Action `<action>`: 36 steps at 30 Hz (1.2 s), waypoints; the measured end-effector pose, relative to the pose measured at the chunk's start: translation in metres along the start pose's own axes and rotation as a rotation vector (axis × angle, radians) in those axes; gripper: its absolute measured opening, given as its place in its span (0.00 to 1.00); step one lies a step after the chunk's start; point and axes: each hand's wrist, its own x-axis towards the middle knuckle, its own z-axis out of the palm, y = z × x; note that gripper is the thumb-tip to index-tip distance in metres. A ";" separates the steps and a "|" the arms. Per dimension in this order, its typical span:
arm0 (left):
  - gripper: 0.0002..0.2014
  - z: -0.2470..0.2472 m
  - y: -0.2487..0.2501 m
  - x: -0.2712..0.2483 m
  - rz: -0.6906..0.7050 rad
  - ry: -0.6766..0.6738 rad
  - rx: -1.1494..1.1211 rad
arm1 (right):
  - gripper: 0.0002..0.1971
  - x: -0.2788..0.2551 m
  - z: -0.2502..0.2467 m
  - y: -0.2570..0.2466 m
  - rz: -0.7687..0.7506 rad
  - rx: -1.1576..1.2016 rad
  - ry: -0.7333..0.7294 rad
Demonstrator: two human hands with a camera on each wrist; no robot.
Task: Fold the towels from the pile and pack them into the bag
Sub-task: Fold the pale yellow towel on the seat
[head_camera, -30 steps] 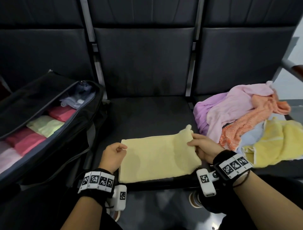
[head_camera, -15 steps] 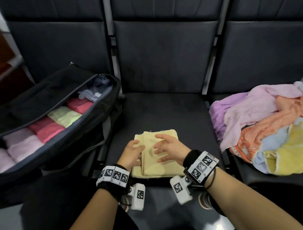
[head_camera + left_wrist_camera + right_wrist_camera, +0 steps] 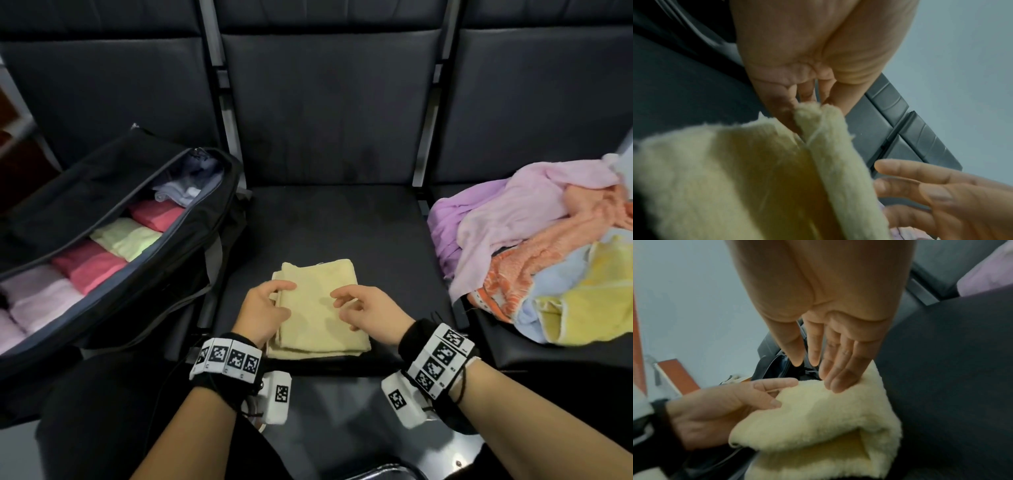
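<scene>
A pale yellow towel [image 3: 320, 308] lies folded on the front of the middle seat [image 3: 329, 222]. My left hand [image 3: 281, 298] is at its left edge and pinches the stacked layers there, as the left wrist view shows with the towel [image 3: 735, 178] bunched at the fingertips [image 3: 807, 97]. My right hand [image 3: 346, 305] hovers over the towel's right half with straight, spread fingers. In the right wrist view its fingertips [image 3: 835, 384] rest lightly on the towel [image 3: 818, 418]. The open black bag [image 3: 191, 260] stands on the left seat. The towel pile [image 3: 534, 260] is heaped on the right seat.
Inside the bag, several folded towels [image 3: 92, 267] in pink, green and lilac stand in a row. Seat backs [image 3: 329, 102] rise behind all three seats. My dark-clothed lap [image 3: 120, 411] is just below the left wrist.
A second ago the yellow towel lay spread wide, held at both ends. The right end has been folded over onto the left, and the right hand has let go and drawn back.
</scene>
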 end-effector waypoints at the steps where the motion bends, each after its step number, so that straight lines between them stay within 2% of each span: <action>1: 0.26 -0.004 -0.002 0.001 0.005 0.001 0.005 | 0.17 -0.001 0.004 -0.001 -0.032 -0.073 -0.005; 5: 0.28 -0.010 -0.013 0.003 -0.039 -0.014 0.135 | 0.17 -0.005 0.015 -0.002 -0.080 -0.344 -0.087; 8: 0.27 -0.008 -0.018 0.003 -0.013 -0.020 0.273 | 0.18 -0.008 0.018 0.000 -0.121 -0.506 -0.154; 13: 0.26 -0.003 -0.015 -0.003 0.021 0.106 0.526 | 0.18 -0.016 0.027 0.003 -0.190 -0.797 -0.234; 15: 0.24 0.003 -0.009 -0.010 0.084 0.125 0.597 | 0.21 -0.016 0.032 0.004 -0.263 -0.972 -0.249; 17: 0.19 0.010 -0.003 -0.016 0.163 0.046 0.630 | 0.22 -0.015 0.036 0.007 -0.338 -1.081 -0.230; 20: 0.13 0.022 0.003 -0.027 0.165 -0.128 0.667 | 0.20 -0.013 0.038 0.012 -0.351 -1.089 -0.160; 23: 0.24 0.031 0.001 -0.032 0.109 -0.182 0.778 | 0.18 -0.008 0.036 0.013 -0.251 -0.979 -0.100; 26: 0.28 0.034 0.000 -0.032 0.131 -0.184 0.891 | 0.14 -0.004 0.029 0.005 -0.150 -0.683 -0.033; 28: 0.23 0.035 0.000 -0.032 0.160 -0.168 0.943 | 0.10 -0.005 0.022 0.000 -0.104 -0.422 0.059; 30: 0.14 0.035 0.000 -0.030 0.223 -0.114 0.964 | 0.09 -0.007 0.017 -0.003 -0.092 -0.288 0.099; 31: 0.12 0.034 0.000 -0.029 0.245 -0.096 0.957 | 0.10 -0.008 0.016 -0.004 -0.104 -0.307 0.085; 33: 0.13 0.032 0.000 -0.027 0.256 -0.096 0.924 | 0.15 -0.011 0.019 -0.003 -0.165 -0.496 0.022; 36: 0.15 0.028 0.001 -0.024 0.251 -0.123 0.891 | 0.21 -0.016 0.027 0.007 -0.371 -0.852 0.009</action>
